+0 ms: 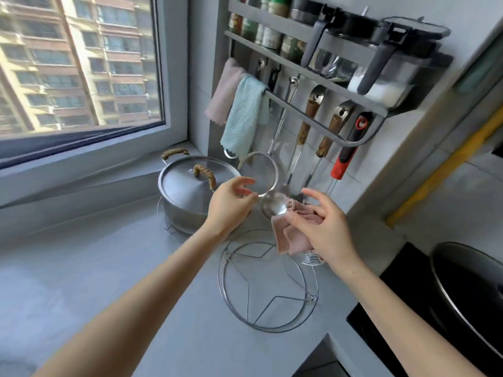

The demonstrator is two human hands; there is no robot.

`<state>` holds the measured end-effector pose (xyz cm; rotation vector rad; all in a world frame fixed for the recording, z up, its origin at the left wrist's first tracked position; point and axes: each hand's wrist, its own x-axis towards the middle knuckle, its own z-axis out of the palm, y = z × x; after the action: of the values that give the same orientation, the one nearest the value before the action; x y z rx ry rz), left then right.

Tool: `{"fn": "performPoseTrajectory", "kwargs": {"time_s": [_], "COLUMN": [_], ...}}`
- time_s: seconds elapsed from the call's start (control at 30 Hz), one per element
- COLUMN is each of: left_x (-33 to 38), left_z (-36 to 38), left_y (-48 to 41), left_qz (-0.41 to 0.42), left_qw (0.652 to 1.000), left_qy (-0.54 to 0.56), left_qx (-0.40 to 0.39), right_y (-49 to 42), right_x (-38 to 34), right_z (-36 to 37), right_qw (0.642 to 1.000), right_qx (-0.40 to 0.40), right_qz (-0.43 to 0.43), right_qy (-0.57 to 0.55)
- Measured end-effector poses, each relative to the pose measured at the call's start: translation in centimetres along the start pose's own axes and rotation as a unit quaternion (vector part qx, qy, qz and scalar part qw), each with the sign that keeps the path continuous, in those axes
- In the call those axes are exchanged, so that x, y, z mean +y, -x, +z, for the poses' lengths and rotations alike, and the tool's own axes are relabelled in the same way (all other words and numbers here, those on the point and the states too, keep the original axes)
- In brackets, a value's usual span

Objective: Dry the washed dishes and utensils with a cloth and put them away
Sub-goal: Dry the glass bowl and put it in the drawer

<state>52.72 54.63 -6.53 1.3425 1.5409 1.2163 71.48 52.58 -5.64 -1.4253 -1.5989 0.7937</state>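
Observation:
A shiny steel ladle (273,206) hangs by its wooden handle from the wall rack (321,126), its bowl low over the counter. My right hand (329,229) grips a pink cloth (292,235) and presses it against the right side of the ladle's bowl, index finger raised. Just to the left hangs a round mesh strainer (268,172). My left hand (230,204) pinches the strainer's lower rim between thumb and fingertips. A wooden-handled spatula (325,141) and a red-and-black-handled tool (344,156) hang further right.
A lidded steel pot (187,189) stands on the grey counter (109,268) by the window. A round wire trivet (268,281) lies below my hands. A black wok (468,284) sits on the hob at the right. A teal cloth (245,115) hangs on the rack.

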Motion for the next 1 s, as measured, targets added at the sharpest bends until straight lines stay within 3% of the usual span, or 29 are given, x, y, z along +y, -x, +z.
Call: {"fn": "performPoseTrajectory", "kwargs": {"time_s": [0.1, 0.23, 0.43, 0.53, 0.6, 0.73, 0.9, 1.0], "left_x": [-4.0, -9.0, -13.0, -14.6, -16.8, -21.1, -24.2, -24.3], "left_z": [-7.4, -16.6, -25.6, -26.6, -26.0, -23.9, -22.1, -21.8], "left_y": [3.5, 10.0, 21.8, 26.8, 28.9, 29.9, 28.5, 28.1], "left_qz": [-0.070, -0.157, -0.245, -0.296, -0.362, -0.490, -0.503, -0.499], "left_qw": [0.993, 0.958, 0.852, 0.810, 0.802, 0.807, 0.758, 0.751], "left_qy": [-0.035, -0.096, -0.219, -0.248, -0.258, -0.105, 0.186, 0.175], "left_qx": [0.089, 0.220, 0.408, 0.442, 0.400, 0.313, 0.371, 0.395], "right_y": [0.6, 2.3, 6.4, 8.5, 9.8, 12.1, 13.4, 13.5], "right_x": [-1.7, -4.8, -8.5, -9.4, -9.6, -9.4, -8.3, -7.3], "right_z": [5.0, 12.3, 20.3, 23.1, 24.5, 26.2, 26.6, 26.2], "right_qw": [0.993, 0.970, 0.926, 0.909, 0.899, 0.886, 0.884, 0.887], "right_qx": [-0.105, -0.225, -0.361, -0.403, -0.426, -0.455, -0.462, -0.456], "right_qz": [-0.017, -0.040, -0.060, -0.057, -0.053, -0.032, 0.005, 0.022], "right_qy": [-0.041, -0.080, -0.095, -0.093, -0.091, -0.081, -0.073, -0.071]}}
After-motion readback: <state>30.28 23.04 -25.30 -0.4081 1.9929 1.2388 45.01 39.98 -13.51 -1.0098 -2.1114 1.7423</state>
